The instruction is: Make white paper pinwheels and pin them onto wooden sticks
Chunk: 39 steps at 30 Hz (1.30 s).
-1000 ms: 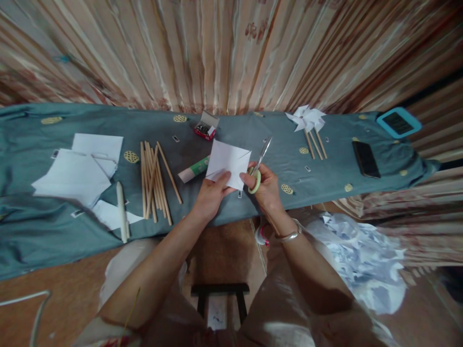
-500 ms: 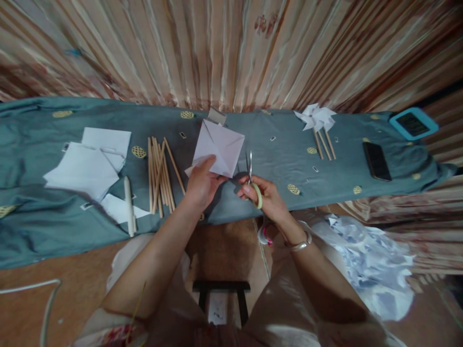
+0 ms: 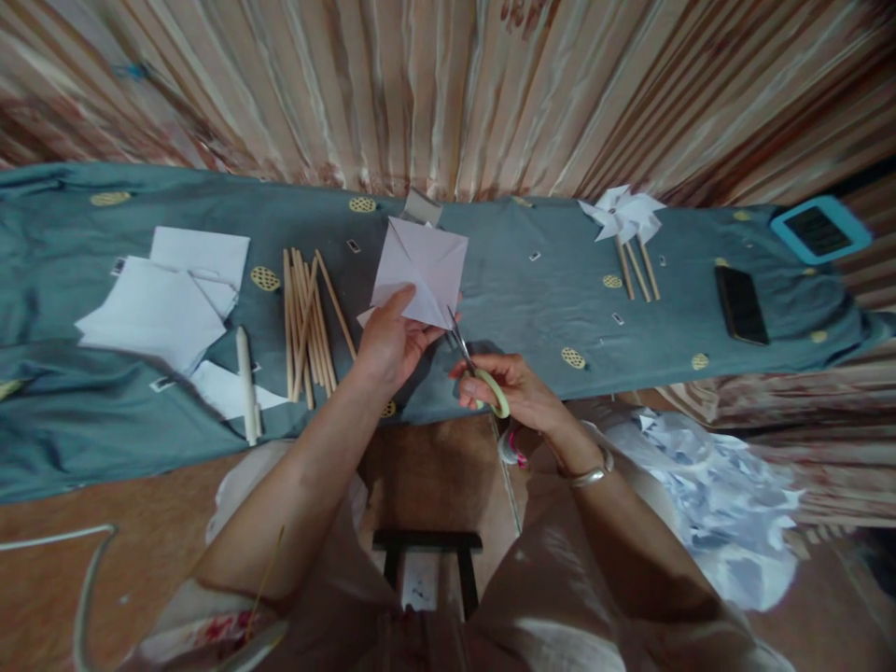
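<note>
A white square of paper (image 3: pixel 427 257), creased or slit from its corners, is held by its near edge in my left hand (image 3: pixel 396 345), thumb on top. My right hand (image 3: pixel 508 387) grips scissors (image 3: pixel 462 343) with pale green handles. Their blades point away from me and meet the paper's near right corner; the exact bite is too small to make out. Several wooden sticks (image 3: pixel 308 327) lie just left of my left hand. White paper pinwheels (image 3: pixel 623 215) with wooden sticks below them lie at the back right.
Stacked white paper (image 3: pixel 150 313), a paper scrap (image 3: pixel 220 387) and a white pen-like tool (image 3: pixel 247 383) lie on the left of the cloth-covered table (image 3: pixel 504 280). A phone (image 3: pixel 742 305) and a blue-framed device (image 3: pixel 820 231) lie far right. Below them is a bag of paper pieces (image 3: pixel 721 504).
The scissors have tilted left, and their blades have come to the paper's near corner. The paper has turned slightly in my left hand. The whole view has shifted a little.
</note>
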Available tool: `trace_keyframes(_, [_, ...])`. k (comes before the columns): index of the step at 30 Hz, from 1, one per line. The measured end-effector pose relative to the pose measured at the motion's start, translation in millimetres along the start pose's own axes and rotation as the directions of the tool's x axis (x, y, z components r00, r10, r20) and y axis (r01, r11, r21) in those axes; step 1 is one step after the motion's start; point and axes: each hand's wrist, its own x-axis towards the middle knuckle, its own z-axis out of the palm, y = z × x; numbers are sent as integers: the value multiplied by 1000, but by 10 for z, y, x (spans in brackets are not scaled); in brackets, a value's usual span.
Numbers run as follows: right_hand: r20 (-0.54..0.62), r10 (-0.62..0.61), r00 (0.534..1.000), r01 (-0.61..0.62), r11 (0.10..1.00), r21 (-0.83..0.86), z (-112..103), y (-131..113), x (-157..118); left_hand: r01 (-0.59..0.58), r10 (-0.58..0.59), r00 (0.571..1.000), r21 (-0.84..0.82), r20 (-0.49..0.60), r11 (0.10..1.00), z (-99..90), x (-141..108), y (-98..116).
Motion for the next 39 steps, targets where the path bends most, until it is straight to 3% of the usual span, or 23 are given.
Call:
trace_keyframes(18, [-18, -22, 1000, 22, 1000, -6, -5, 25, 25, 20, -21, 999, 25, 32, 999, -28, -2, -75])
trace_keyframes(39, [-42, 70, 997, -65, 992, 106, 5, 99, 69, 9, -10, 1000, -25, -10, 1000, 5, -20, -44])
